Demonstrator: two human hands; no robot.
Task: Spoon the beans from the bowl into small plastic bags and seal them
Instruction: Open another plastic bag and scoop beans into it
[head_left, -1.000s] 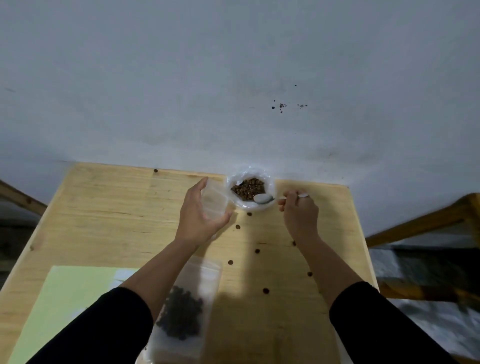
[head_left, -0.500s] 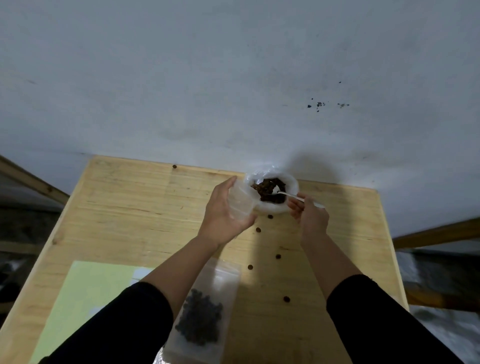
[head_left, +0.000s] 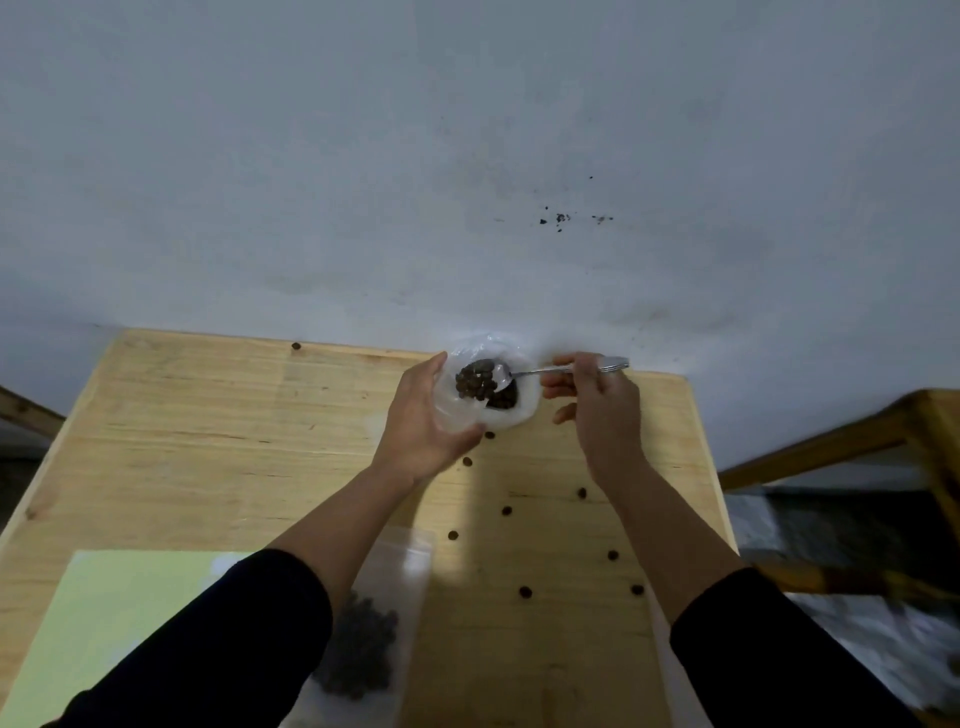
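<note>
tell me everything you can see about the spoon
The spoon looks like shiny metal, with a thin handle. The right hand pinches the handle near its end, which sticks out past the fingers. It lies roughly level, its bowl pointing left over the bowl, at the mouth of the bag, with beans against it.

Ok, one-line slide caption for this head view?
Right hand tips a spoon of beans into the small bag held by the left hand.

a pale wooden worktop (head_left: 208, 441) stands against a grey wall. on it lie scattered loose beans (head_left: 506, 511) toward the right, a light green sheet (head_left: 104, 613) at the near left, a clear bag of beans (head_left: 363, 649) beside it, and a white bowl (head_left: 514, 415) at the far edge.
</note>
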